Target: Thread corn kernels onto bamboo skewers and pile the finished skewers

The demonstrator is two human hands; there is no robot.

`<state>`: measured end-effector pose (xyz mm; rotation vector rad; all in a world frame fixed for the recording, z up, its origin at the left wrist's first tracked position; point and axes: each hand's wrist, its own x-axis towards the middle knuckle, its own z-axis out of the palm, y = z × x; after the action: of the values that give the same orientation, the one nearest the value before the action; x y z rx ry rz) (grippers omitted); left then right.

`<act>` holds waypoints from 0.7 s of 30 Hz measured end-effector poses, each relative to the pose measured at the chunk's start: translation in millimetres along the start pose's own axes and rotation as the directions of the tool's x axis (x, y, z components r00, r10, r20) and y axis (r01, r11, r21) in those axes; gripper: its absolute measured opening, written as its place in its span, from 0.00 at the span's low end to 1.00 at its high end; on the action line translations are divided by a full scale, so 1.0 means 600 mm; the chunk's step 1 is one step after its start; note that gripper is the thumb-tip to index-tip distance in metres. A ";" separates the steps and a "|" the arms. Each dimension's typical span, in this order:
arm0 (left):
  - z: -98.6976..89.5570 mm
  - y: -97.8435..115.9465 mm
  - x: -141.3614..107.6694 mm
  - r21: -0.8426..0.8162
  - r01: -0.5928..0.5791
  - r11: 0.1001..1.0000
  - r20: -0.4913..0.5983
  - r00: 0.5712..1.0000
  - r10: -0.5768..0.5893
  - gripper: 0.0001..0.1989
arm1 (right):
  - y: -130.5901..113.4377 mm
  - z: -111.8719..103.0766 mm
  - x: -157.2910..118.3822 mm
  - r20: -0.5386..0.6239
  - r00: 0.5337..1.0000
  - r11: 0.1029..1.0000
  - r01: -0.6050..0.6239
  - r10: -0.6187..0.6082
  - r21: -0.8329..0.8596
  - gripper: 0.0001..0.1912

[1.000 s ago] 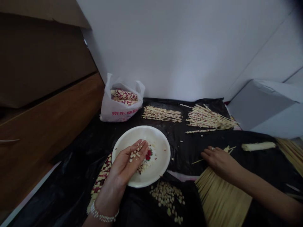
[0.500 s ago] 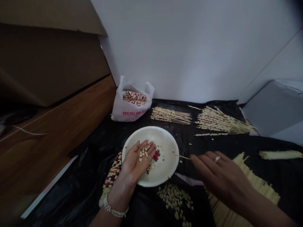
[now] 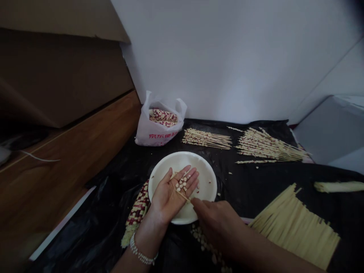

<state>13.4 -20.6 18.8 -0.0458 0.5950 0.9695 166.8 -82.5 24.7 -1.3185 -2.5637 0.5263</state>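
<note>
Black sheeting (image 3: 256, 182) bears the bowl (image 3: 207, 185) inward of its far edge. Left hand (image 3: 166, 199): open, palm-up above bowl, supporting kernels (image 3: 181, 184). Right hand (image 3: 220, 218): pinching stick (image 3: 182, 195), tip beside kernels; close spacing calls for steadiness.

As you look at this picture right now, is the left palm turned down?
No, the left hand is palm up with pale kernels on it.

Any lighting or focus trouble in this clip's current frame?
Head view: dim overall, with a pale glow on the wall; the top-right corner darkens; the black sheet loses detail; the right hand looks shaded and slightly soft.
</note>
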 end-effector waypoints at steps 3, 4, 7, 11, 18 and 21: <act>0.002 0.001 0.000 -0.003 0.004 1.000 -0.032 0.999 -0.004 0.27 | 0.015 -0.003 0.003 -0.068 0.995 0.997 -0.075 0.077 0.032 0.13; 0.003 0.002 0.000 -0.006 -0.001 1.000 -0.045 0.999 0.001 0.27 | 0.020 -0.005 0.002 -0.088 0.991 0.993 -0.093 0.099 0.066 0.13; 0.005 0.003 -0.001 -0.003 -0.022 1.000 -0.081 0.996 0.022 0.25 | 0.031 -0.010 -0.005 -0.143 0.969 0.918 -0.136 0.202 0.373 0.10; 0.010 -0.001 -0.003 0.073 -0.057 0.996 -0.082 0.995 0.063 0.27 | 0.044 -0.012 -0.012 0.027 0.945 0.567 -0.219 0.326 0.794 0.10; 0.013 -0.011 -0.004 0.231 -0.171 0.958 -0.081 0.978 0.194 0.27 | 0.044 -0.005 -0.004 0.148 0.929 0.064 -0.180 0.339 0.982 0.10; 0.012 -0.011 -0.004 0.273 -0.200 0.941 -0.079 0.970 0.229 0.26 | 0.043 0.006 -0.005 0.176 0.947 -0.076 -0.161 0.268 0.984 0.09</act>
<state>20.7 -23.9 24.3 0.2085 0.8396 1.0967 186.3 -71.7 10.8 -0.9432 -0.9824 1.8863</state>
